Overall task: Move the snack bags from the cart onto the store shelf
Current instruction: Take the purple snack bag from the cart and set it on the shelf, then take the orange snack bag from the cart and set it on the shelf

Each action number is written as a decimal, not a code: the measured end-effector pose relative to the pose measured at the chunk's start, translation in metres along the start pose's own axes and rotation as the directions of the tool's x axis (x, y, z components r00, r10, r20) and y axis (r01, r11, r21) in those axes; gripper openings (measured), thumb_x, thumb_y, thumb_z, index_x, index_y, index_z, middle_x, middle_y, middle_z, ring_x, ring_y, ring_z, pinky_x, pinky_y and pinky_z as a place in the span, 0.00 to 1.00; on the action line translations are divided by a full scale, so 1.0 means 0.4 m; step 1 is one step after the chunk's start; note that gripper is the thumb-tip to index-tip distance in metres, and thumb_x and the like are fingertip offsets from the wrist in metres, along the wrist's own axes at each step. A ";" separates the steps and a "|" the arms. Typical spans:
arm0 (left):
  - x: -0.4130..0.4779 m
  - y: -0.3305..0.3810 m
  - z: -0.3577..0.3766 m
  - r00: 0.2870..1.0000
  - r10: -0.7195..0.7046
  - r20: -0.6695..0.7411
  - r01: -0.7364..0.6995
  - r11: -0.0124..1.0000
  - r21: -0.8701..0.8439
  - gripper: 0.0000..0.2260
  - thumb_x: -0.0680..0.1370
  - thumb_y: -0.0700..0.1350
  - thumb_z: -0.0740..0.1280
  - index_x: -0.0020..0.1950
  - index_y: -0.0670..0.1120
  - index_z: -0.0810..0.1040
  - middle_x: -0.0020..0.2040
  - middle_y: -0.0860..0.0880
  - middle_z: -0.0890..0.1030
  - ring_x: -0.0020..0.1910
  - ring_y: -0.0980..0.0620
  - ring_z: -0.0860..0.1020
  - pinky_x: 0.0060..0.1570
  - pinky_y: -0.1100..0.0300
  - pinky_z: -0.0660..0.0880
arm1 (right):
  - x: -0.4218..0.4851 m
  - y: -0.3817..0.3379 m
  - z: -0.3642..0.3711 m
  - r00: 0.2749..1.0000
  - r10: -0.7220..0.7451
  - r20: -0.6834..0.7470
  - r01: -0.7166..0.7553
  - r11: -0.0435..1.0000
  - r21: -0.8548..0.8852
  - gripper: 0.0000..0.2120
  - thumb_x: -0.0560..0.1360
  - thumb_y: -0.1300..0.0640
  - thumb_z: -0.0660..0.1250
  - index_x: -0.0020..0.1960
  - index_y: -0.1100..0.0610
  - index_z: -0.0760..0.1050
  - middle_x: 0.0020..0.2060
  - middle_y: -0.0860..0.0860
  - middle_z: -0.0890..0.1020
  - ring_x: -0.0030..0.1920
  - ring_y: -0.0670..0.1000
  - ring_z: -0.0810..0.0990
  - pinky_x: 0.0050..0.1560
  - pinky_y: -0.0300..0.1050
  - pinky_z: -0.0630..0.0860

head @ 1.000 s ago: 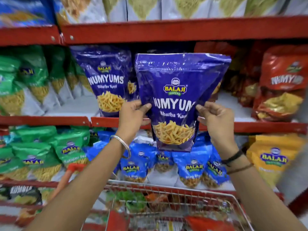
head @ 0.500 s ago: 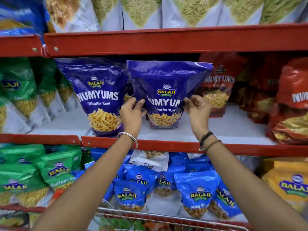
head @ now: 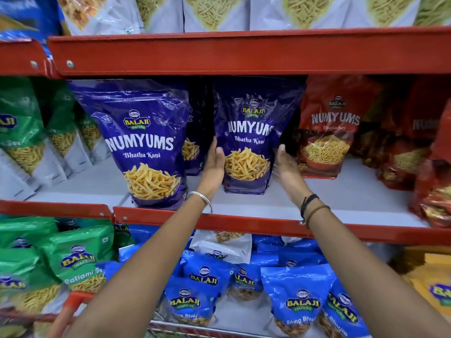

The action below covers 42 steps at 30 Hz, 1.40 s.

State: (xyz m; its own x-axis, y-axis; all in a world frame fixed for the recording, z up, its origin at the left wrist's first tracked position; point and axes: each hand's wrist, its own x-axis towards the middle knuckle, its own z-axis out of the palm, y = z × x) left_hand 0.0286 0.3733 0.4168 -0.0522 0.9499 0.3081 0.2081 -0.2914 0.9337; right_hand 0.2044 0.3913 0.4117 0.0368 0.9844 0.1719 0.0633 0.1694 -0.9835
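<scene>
A purple Numyums snack bag [head: 249, 142] stands upright on the grey middle shelf [head: 329, 198], set back from the red front edge. My left hand [head: 214, 164] lies flat against the bag's left side, fingers straight. My right hand [head: 285, 167] is spread just beside its right side, and I cannot tell whether it touches. Neither hand wraps the bag. A second, identical purple bag [head: 146, 147] stands nearer the front on the left. The cart's orange handle [head: 73, 301] and wire rim [head: 185, 328] show at the bottom; its contents are hidden.
Red Numyums bags [head: 327, 132] stand right of the placed bag, green-and-white bags [head: 22, 142] to the far left. The red upper shelf beam [head: 244, 52] hangs just above the bag tops. Blue bags [head: 300, 306] and green bags [head: 78, 259] fill the lower shelf.
The purple bag went from held in front of the shelf to standing on it, farther back. Both hands changed from pinching its sides to flat and spread beside it.
</scene>
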 end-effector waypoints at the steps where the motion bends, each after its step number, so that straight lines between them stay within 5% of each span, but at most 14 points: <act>1: -0.006 -0.012 0.001 0.999 -0.022 0.047 0.023 0.999 -0.025 0.30 0.70 0.68 0.46 0.72 0.64 0.47 0.78 0.53 0.52 0.75 0.50 0.55 0.73 0.47 0.56 | -0.012 0.002 0.004 0.998 0.020 0.055 -0.020 1.000 0.006 0.22 0.74 0.34 0.48 0.62 0.42 0.68 0.62 0.44 0.73 0.60 0.47 0.73 0.65 0.48 0.68; 3: -0.007 -0.035 -0.007 0.994 -0.064 0.093 0.072 0.994 -0.087 0.29 0.64 0.75 0.46 0.65 0.76 0.47 0.78 0.53 0.53 0.75 0.46 0.57 0.71 0.37 0.60 | -0.033 -0.008 0.010 0.995 0.010 0.103 -0.013 0.999 0.031 0.25 0.76 0.38 0.44 0.67 0.46 0.64 0.60 0.46 0.72 0.59 0.47 0.72 0.63 0.45 0.68; 7: -0.003 -0.058 -0.022 0.989 -0.109 0.099 0.120 0.986 -0.112 0.28 0.54 0.81 0.48 0.54 0.84 0.50 0.77 0.51 0.56 0.67 0.42 0.69 0.66 0.42 0.67 | -0.061 -0.019 0.005 0.995 0.044 0.089 -0.050 0.996 0.075 0.28 0.76 0.38 0.43 0.68 0.51 0.65 0.64 0.52 0.73 0.63 0.51 0.72 0.68 0.50 0.68; 9: -0.028 -0.043 -0.031 0.987 -0.098 0.129 0.115 0.985 -0.129 0.27 0.53 0.82 0.47 0.52 0.85 0.51 0.78 0.51 0.55 0.73 0.40 0.62 0.69 0.39 0.64 | -0.083 -0.021 0.000 0.995 0.059 0.074 -0.064 0.995 0.074 0.29 0.76 0.38 0.44 0.68 0.52 0.65 0.66 0.55 0.73 0.65 0.53 0.72 0.68 0.52 0.68; 16: -0.145 -0.001 -0.047 0.984 -0.101 0.146 0.118 0.986 -0.118 0.31 0.63 0.73 0.42 0.66 0.73 0.44 0.78 0.51 0.47 0.72 0.31 0.48 0.73 0.38 0.57 | -0.179 -0.019 0.003 0.999 0.009 0.037 -0.012 0.995 0.100 0.23 0.78 0.41 0.46 0.62 0.51 0.71 0.54 0.51 0.77 0.56 0.49 0.76 0.62 0.47 0.73; 21: -0.188 0.022 -0.053 0.985 -0.116 0.128 0.130 0.986 -0.106 0.33 0.65 0.69 0.41 0.70 0.68 0.42 0.77 0.49 0.58 0.67 0.34 0.67 0.68 0.34 0.55 | -0.223 -0.023 -0.005 0.999 0.004 0.034 -0.007 0.997 0.077 0.25 0.77 0.40 0.48 0.61 0.53 0.73 0.58 0.55 0.80 0.57 0.52 0.79 0.61 0.51 0.75; 23: -0.202 0.023 -0.057 0.985 -0.109 0.132 0.125 0.985 -0.118 0.33 0.64 0.71 0.41 0.69 0.69 0.42 0.78 0.50 0.52 0.72 0.36 0.60 0.70 0.38 0.56 | -0.234 -0.028 -0.010 0.998 0.017 0.067 -0.021 0.998 0.060 0.26 0.77 0.40 0.48 0.65 0.54 0.70 0.62 0.56 0.77 0.59 0.53 0.77 0.64 0.54 0.73; 27: -0.239 0.017 -0.058 0.996 -0.039 0.082 0.046 0.996 -0.077 0.31 0.66 0.75 0.46 0.68 0.71 0.45 0.78 0.52 0.51 0.64 0.33 0.70 0.66 0.39 0.65 | -0.278 -0.025 -0.021 0.996 0.008 0.091 -0.011 1.000 0.029 0.26 0.78 0.42 0.48 0.67 0.56 0.67 0.65 0.55 0.74 0.61 0.50 0.74 0.65 0.48 0.69; 29: -0.274 0.014 -0.043 0.999 0.030 -0.024 -0.033 0.990 -0.138 0.27 0.73 0.67 0.50 0.72 0.64 0.52 0.77 0.50 0.56 0.74 0.43 0.60 0.74 0.39 0.55 | -0.324 -0.017 -0.035 1.000 -0.012 -0.011 0.013 0.999 0.044 0.24 0.79 0.45 0.50 0.65 0.60 0.69 0.65 0.57 0.74 0.62 0.51 0.74 0.62 0.46 0.70; 32: -0.376 0.019 -0.008 0.976 0.141 -0.166 -0.171 0.968 -0.186 0.17 0.77 0.56 0.52 0.66 0.62 0.64 0.72 0.51 0.67 0.71 0.56 0.65 0.74 0.48 0.60 | -0.435 0.025 -0.079 0.997 -0.042 -0.064 0.048 0.995 0.088 0.20 0.79 0.49 0.51 0.62 0.60 0.71 0.59 0.55 0.78 0.58 0.50 0.78 0.58 0.44 0.75; 35: -0.510 -0.026 0.039 0.976 0.180 -0.126 -0.197 0.971 -0.138 0.16 0.79 0.50 0.54 0.66 0.56 0.67 0.67 0.53 0.71 0.68 0.58 0.68 0.70 0.55 0.65 | -0.588 0.115 -0.132 0.999 -0.001 -0.049 0.006 0.995 0.098 0.19 0.78 0.46 0.54 0.58 0.57 0.74 0.53 0.53 0.81 0.53 0.48 0.81 0.51 0.41 0.79; 38: -0.645 -0.134 0.101 0.997 0.076 -0.008 -0.076 0.991 -0.115 0.16 0.78 0.48 0.57 0.66 0.50 0.67 0.65 0.52 0.72 0.65 0.61 0.70 0.64 0.69 0.67 | -0.752 0.267 -0.169 0.986 0.151 -0.065 -0.152 0.988 -0.014 0.24 0.72 0.40 0.58 0.56 0.58 0.76 0.49 0.54 0.83 0.49 0.49 0.83 0.46 0.41 0.80; 40: -0.732 -0.220 0.146 0.995 -0.064 0.076 0.071 0.993 -0.098 0.17 0.77 0.47 0.59 0.65 0.49 0.68 0.66 0.49 0.73 0.62 0.65 0.72 0.61 0.72 0.68 | -0.860 0.367 -0.189 0.958 0.260 -0.123 -0.272 0.957 -0.099 0.19 0.73 0.42 0.59 0.52 0.55 0.78 0.45 0.53 0.85 0.46 0.52 0.83 0.49 0.51 0.80; 42: -0.810 -0.291 0.190 0.970 -0.208 0.126 0.216 0.975 -0.055 0.17 0.75 0.51 0.61 0.63 0.50 0.69 0.65 0.48 0.74 0.58 0.69 0.73 0.61 0.71 0.70 | -0.942 0.433 -0.220 0.913 0.364 -0.182 -0.394 0.904 -0.164 0.15 0.76 0.45 0.59 0.45 0.55 0.79 0.38 0.51 0.83 0.40 0.56 0.82 0.43 0.47 0.80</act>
State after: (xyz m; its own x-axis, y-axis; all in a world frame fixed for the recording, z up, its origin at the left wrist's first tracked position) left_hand 0.0956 0.1080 0.1943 0.0294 0.9962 0.0819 0.1377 -0.0852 0.9868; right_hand 0.2893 0.0455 0.1816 0.2378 0.9523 -0.1912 0.2066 -0.2420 -0.9480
